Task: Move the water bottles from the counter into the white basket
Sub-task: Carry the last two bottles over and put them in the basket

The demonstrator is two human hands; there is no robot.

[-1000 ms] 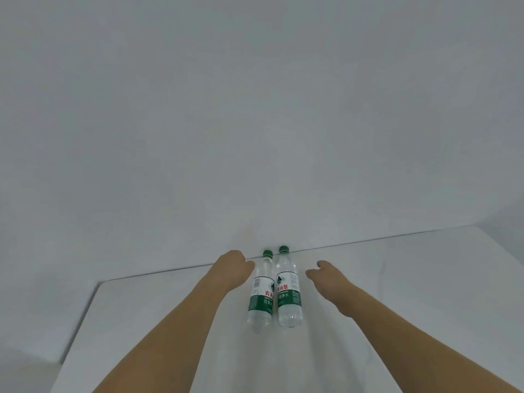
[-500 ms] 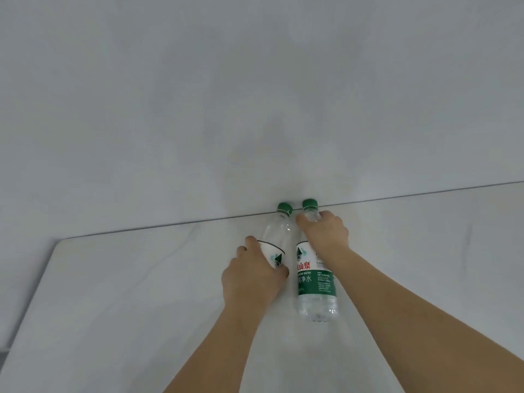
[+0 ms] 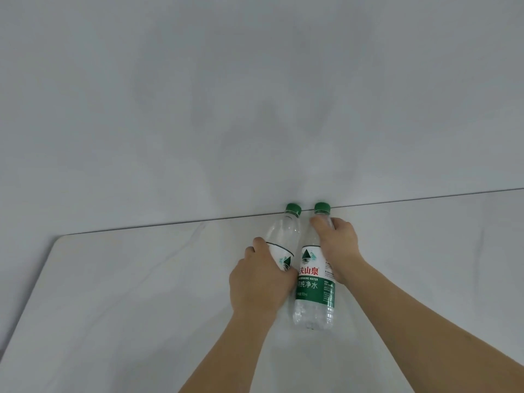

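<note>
- Both hands are closed around bottles: the left hand (image 3: pixel 259 282) wraps the label band of the left bottle (image 3: pixel 283 236), fingers curled round its far side, and the right hand (image 3: pixel 338 246) grips the right bottle (image 3: pixel 313 293) high up, across its shoulder just under the cap.
- Behind everything rises a plain pale wall (image 3: pixel 255 95), meeting the tabletop along a thin dark seam.
- White and faintly veined, the tabletop (image 3: pixel 127 293) carries the two bottles; its rounded left corner shows at the far left.
- Bare forearms reach in from the lower edge, one toward each bottle.
- Right bottle: clear plastic, water visible through its ribbed lower part, a white and green label with red characters and a small mountain mark, upright on the tabletop.
- Left bottle: same make, clear upper part showing, label mostly hidden under the left hand; whether its base touches the tabletop cannot be told.
- Standing side by side, the bottles are touching or nearly so, close to the wall.
- Each has a green screw cap (image 3: pixel 293 207) fitted on.
</note>
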